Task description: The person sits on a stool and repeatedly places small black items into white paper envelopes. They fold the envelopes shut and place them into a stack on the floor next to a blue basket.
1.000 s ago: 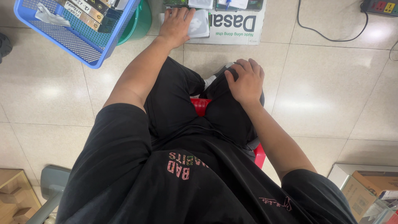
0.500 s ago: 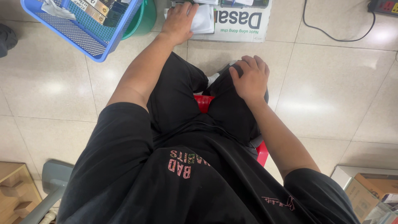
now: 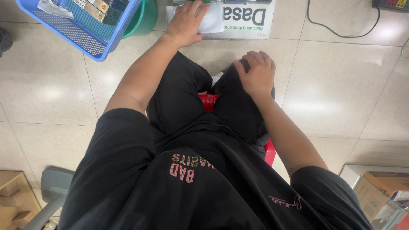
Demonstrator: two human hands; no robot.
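Blue plastic mesh basket [image 3: 81, 32] of small boxes sits far left on the tiled floor, my left hand [image 3: 186, 22] lies flat, fingers together, pinning a white folded cloth [image 3: 211, 19] to the flattened cardboard box [image 3: 247, 21], right hand [image 3: 255, 74] resting loosely spread on my knee for support.

Looks like a small shop floor or stockroom, not a home. Glossy beige floor tiles [image 3: 349, 85], a blue plastic basket [image 3: 64, 30] packed with small boxed goods, a flattened printed carton [image 3: 245, 21] on the floor, more open cardboard boxes [image 3: 375, 191] at the lower right. A black cable [image 3: 341, 32] runs to a device at the top edge.
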